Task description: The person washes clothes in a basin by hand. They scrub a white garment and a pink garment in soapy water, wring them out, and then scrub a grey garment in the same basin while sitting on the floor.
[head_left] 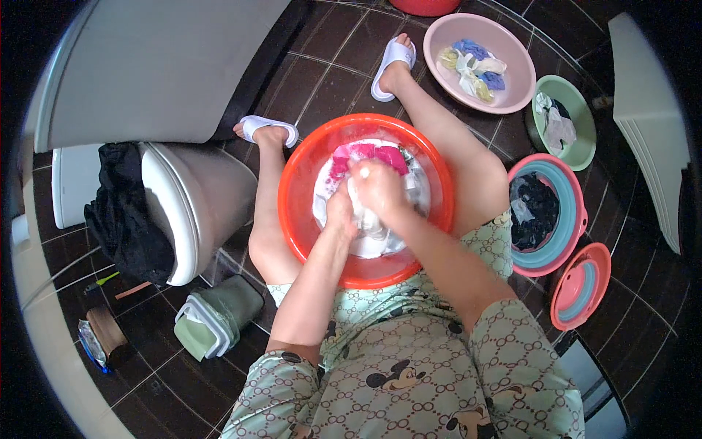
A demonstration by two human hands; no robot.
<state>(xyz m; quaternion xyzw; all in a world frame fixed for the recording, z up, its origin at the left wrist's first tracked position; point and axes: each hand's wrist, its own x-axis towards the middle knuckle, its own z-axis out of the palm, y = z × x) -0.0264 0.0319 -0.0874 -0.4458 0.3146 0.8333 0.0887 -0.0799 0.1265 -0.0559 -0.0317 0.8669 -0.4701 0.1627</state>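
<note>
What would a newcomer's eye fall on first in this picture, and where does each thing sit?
First comes the bright orange-red basin between the person's knees, where the left hand and right hand grip white cloth close together. Vivid pink cloth shows just beyond them. At upper right, a pale pink basin holds more cloths.

No words, numbers, labels or signs legible anywhere in view. Shirt (395, 410): all-over print of linked rings and cartoon figures, no lettering that can be made out. Blue-edged packet (92, 347) on dark tiled floor (164, 380): any print on it too small and blurred to read.
</note>
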